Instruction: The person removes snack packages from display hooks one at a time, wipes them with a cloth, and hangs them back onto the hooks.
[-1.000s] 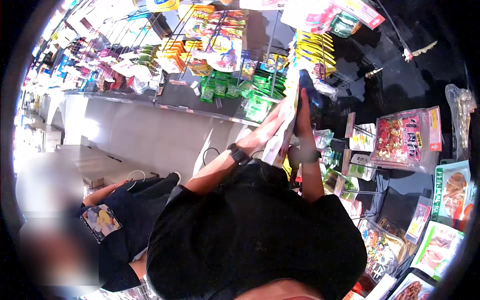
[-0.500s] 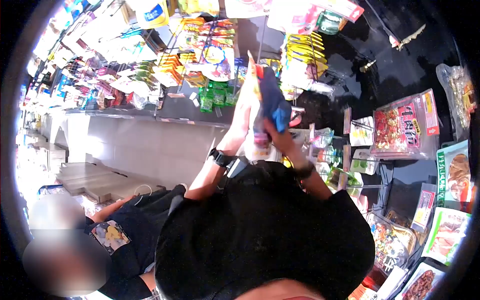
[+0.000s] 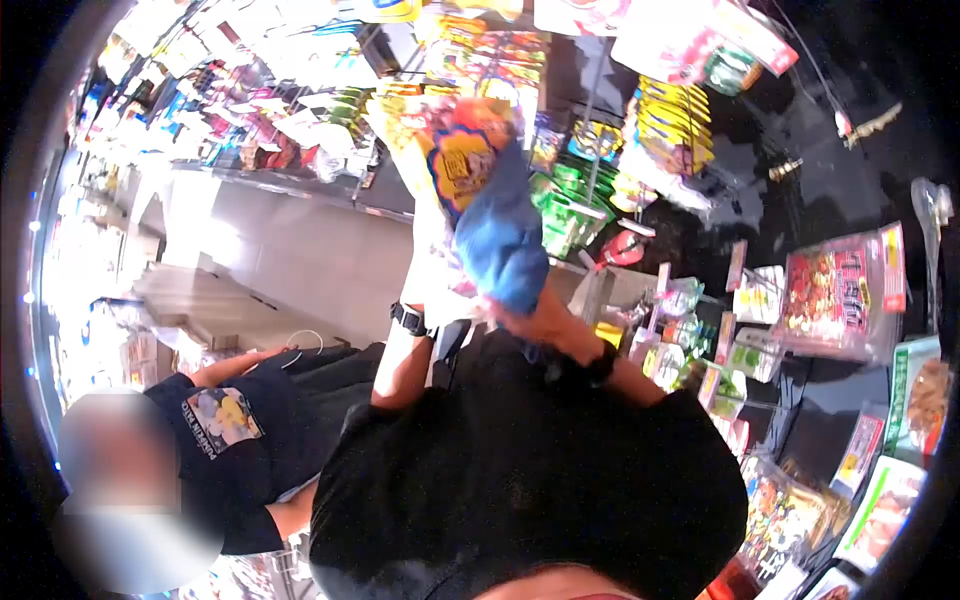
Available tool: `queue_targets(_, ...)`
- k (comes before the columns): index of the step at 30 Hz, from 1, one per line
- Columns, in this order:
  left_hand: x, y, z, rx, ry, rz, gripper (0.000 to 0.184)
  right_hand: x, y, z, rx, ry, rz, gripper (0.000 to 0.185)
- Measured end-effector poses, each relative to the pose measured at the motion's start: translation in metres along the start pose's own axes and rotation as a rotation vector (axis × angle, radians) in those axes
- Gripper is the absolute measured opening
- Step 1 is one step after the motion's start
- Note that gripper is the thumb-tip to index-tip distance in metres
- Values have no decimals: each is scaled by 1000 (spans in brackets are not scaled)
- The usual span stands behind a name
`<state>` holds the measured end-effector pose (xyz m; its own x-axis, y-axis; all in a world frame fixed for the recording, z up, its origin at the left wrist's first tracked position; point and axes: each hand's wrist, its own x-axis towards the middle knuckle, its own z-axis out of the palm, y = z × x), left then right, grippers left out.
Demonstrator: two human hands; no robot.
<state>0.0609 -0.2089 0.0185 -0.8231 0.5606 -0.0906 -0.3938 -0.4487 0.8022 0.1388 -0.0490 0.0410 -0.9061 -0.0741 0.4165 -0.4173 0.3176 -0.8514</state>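
A colourful snack bag point(image 3: 405, 125) with a yellow and blue print is held up in front of my chest. My left hand point(image 3: 432, 265), washed out by glare above a black watch, grips the bag from the left side; its fingers are hard to make out. In my right hand point(image 3: 525, 315) is a bunched blue cloth point(image 3: 500, 245), which lies against the lower right part of the bag's printed face. The cloth hides part of the bag and some of my right fingers.
Racks of hanging snack packets point(image 3: 672, 125) stand ahead, with more packs point(image 3: 838, 300) on hooks at the right. Green packets point(image 3: 572, 205) hang behind the cloth. At left is another person in a dark printed T-shirt point(image 3: 250, 440), near stacked cardboard point(image 3: 215, 305).
The bag has turned so its printed face shows more, and it has moved left within the view. The blue cloth now spreads lower across it. The shelves have shifted right in the view.
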Motion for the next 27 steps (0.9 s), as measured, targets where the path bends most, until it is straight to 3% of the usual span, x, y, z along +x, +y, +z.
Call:
queue_targets(4, -17, -1, -2, -17, 34, -11, 56, 41, -23, 4, 64, 100, -185, 38)
queue_targets(5, -20, -2, 0, -20, 34, -13, 56, 56, -20, 0, -41, 148, -329, 37)
queue_targets(7, -27, -3, 1, -26, 45, -16, 57, 65, -2, 3, 44, 74, -25, 39)
queue_targets(12, -37, 4, -21, -28, 65, -5, 58, 2, -3, 38, 258, -110, 321, 65)
queue_targets(14, -45, 6, -27, 42, 32, 20, 58, 1, -9, 52, 144, -16, 200, 72)
queue_targets(15, -49, 8, -24, 170, -12, 100, 59, 15, -6, 50, 109, -43, 177, 62)
queue_targets(16, -56, -3, -34, -2, -90, 42, 64, 29, -2, 49, 74, -68, 154, 52)
queue_targets(19, -53, 7, -23, -134, 37, 6, 72, 88, 2, 57, 597, -3, 392, 28)
queue_targets(21, -38, 23, -10, -131, 183, 81, 71, 84, 6, 65, 607, -139, 531, 56)
queue_targets(22, -28, 27, -13, -14, 224, 157, 68, 76, 1, 67, 658, -204, 604, 55)
queue_targets(26, -2, 41, -24, 455, 428, 445, 60, 68, -17, 71, 440, -203, 344, 49)
queue_targets(27, 0, 45, -25, 581, 476, 502, 58, 62, 5, 70, 435, -162, 429, 47)
